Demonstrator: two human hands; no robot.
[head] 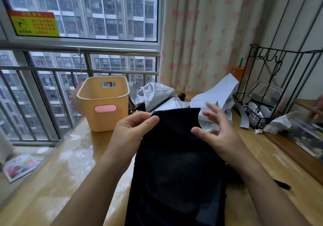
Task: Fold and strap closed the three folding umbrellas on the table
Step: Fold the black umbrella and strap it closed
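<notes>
- left grip (135, 127) pinches the far-left edge of the black umbrella (178, 155);
- right grip (220, 133) spread loose, thumb at its right edge, holding nothing;
- yellow basket (104, 103) far left

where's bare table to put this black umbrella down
The wooden table is bare in front of the yellow plastic basket, left of the black folding umbrella. Right of it, a narrower strip holding a black strap. Crowded behind: crumpled silver umbrellas, black wire rack.
</notes>
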